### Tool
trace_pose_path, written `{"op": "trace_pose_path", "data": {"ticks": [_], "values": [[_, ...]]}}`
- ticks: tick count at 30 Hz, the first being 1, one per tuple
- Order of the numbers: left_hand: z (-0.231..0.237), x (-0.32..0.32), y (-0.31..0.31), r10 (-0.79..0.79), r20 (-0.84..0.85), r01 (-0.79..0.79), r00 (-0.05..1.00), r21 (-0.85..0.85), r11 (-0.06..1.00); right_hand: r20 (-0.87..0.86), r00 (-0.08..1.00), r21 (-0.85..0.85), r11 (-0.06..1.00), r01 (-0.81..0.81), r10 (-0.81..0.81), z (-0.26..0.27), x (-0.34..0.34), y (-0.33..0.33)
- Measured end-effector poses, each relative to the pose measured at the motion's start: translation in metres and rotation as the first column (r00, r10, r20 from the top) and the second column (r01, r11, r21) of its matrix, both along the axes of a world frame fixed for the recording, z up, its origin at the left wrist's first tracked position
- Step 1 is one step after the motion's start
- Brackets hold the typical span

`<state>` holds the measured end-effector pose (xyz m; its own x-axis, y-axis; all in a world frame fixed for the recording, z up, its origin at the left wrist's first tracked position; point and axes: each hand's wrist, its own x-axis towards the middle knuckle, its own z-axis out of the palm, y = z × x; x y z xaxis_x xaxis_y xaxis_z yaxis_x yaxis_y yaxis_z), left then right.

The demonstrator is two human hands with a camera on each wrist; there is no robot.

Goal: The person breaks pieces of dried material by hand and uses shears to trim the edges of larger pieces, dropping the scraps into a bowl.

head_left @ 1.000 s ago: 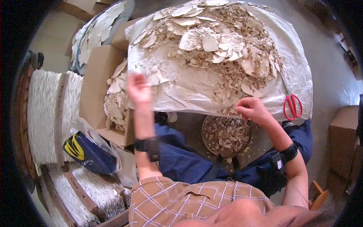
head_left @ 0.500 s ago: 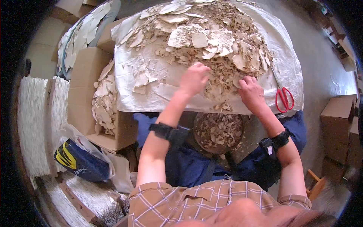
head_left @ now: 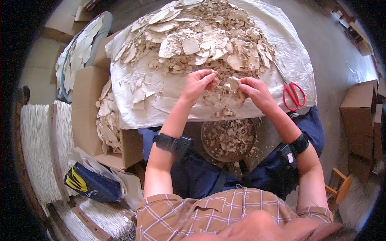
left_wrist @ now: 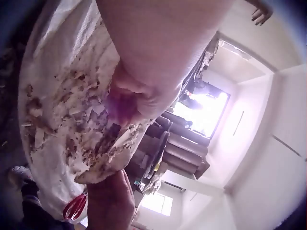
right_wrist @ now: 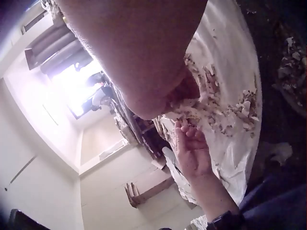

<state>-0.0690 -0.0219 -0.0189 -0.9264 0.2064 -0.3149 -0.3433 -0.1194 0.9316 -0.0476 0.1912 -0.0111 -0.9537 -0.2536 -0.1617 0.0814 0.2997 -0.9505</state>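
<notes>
In the head view the right hand (head_left: pixel 257 93) pinches a pale flat flake (head_left: pixel 233 83) between thumb and fingers, above the white cloth (head_left: pixel 169 108). Just left of it, the left hand (head_left: pixel 199 86) has its fingertips and thumb brought together around a tiny pale bit (head_left: pixel 212 71). The two hands are apart. Behind them lies a heap of pale and brownish flakes (head_left: pixel 209 44). In the left wrist view the flake (left_wrist: pixel 103 176) shows as a broad piece with a rough edge, held by the right hand (left_wrist: pixel 111 201).
Red-handled scissors (head_left: pixel 294 96) lie at the cloth's right. A round container (head_left: pixel 205 146) of small fragments is below the front edge. A cardboard box (head_left: pixel 86 116) with larger flakes stands left, a blue bag (head_left: pixel 94 182) near it. A wooden stool (head_left: pixel 342 186) is at lower right.
The left hand has come from the left, over the box side, to the middle beside the right hand. The right hand has lifted a pale flake. The head view has shifted.
</notes>
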Motion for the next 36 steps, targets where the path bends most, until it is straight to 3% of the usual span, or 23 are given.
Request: {"op": "trace_pose_path", "data": {"ticks": [1,2,4,5,6,7,9,10,11,13,14,15,19,22,24,29,31,32,34,36], "values": [[-0.001,0.001,-0.002,-0.002,0.004,0.002,1.000,0.002,1.000,0.137,0.990,-0.172,0.984,0.037,-0.014,-0.001,0.000,-0.001],[-0.002,0.001,-0.005,-0.010,0.049,0.010,0.999,-0.001,1.000,0.141,0.990,-0.171,0.985,0.039,-0.014,-0.001,-0.001,0.000],[-0.005,0.004,-0.014,-0.016,0.105,0.016,0.994,-0.003,1.000,0.321,0.947,-0.280,0.957,0.078,0.017,0.006,-0.001,-0.001],[-0.007,0.004,-0.018,-0.148,-0.064,0.117,0.987,-0.348,0.930,0.329,0.944,-0.278,0.957,0.078,0.018,0.008,-0.001,-0.001],[-0.007,0.005,-0.020,-0.327,-0.173,0.138,0.929,-0.659,0.740,0.337,0.941,-0.310,0.940,0.145,-0.033,0.009,-0.001,-0.002],[-0.008,0.010,-0.019,-0.327,-0.163,0.146,0.931,-0.655,0.742,0.350,0.933,-0.339,0.917,0.212,-0.086,0.009,0.000,-0.001],[-0.009,0.019,-0.014,-0.411,-0.432,-0.066,0.803,-0.749,0.660,0.364,0.922,-0.300,0.920,0.251,-0.132,0.006,-0.004,0.001],[-0.007,0.019,-0.011,-0.408,-0.430,-0.062,0.806,-0.746,0.663,0.395,0.906,-0.366,0.878,0.309,-0.155,0.005,-0.006,0.001],[-0.004,0.018,-0.008,-0.343,-0.480,-0.087,0.808,-0.672,0.736,0.425,0.888,-0.428,0.826,0.367,-0.174,0.003,-0.006,0.001],[0.003,0.018,0.000,-0.274,-0.523,-0.111,0.808,-0.591,0.799,0.441,0.889,-0.448,0.828,0.338,-0.125,0.008,-0.001,-0.002],[0.006,0.019,0.004,-0.218,-0.317,0.081,0.923,-0.396,0.915,0.432,0.901,-0.464,0.844,0.268,-0.048,0.008,0.001,-0.005],[0.009,0.020,0.008,-0.217,-0.080,0.206,0.973,-0.132,0.970,0.421,0.906,-0.480,0.855,0.194,0.031,0.009,0.003,-0.009],[0.010,0.024,0.022,-0.187,-0.091,0.187,0.978,-0.010,0.982,0.406,0.914,-0.459,0.866,0.200,0.005,0.010,0.006,-0.019],[0.008,0.021,0.024,0.017,-0.023,-0.013,1.000,0.154,0.988,0.437,0.899,-0.467,0.853,0.233,-0.006,0.008,0.004,-0.017],[0.008,0.020,0.021,0.010,-0.005,-0.010,1.000,0.158,0.987,0.447,0.894,-0.468,0.849,0.245,-0.012,0.007,0.005,-0.017],[0.008,0.025,0.024,-0.014,0.005,0.013,1.000,0.157,0.988,0.415,0.908,-0.362,0.926,0.103,0.061,0.013,0.008,-0.015],[0.008,0.027,0.026,-0.057,-0.093,0.055,0.994,-0.022,0.998,0.416,0.906,-0.286,0.957,0.050,0.077,0.010,0.008,-0.015],[0.007,0.028,0.026,-0.057,-0.092,0.055,0.994,-0.023,0.998,0.417,0.904,-0.207,0.978,-0.006,0.094,0.009,0.007,-0.014],[0.006,0.029,0.026,-0.153,-0.244,0.091,0.958,-0.249,0.964,0.406,0.906,-0.183,0.982,-0.052,0.123,0.009,0.005,-0.013],[0.005,0.034,0.029,-0.128,-0.247,0.083,0.961,-0.185,0.979,0.398,0.905,-0.158,0.983,-0.095,0.152,0.009,0.006,-0.011]]}}
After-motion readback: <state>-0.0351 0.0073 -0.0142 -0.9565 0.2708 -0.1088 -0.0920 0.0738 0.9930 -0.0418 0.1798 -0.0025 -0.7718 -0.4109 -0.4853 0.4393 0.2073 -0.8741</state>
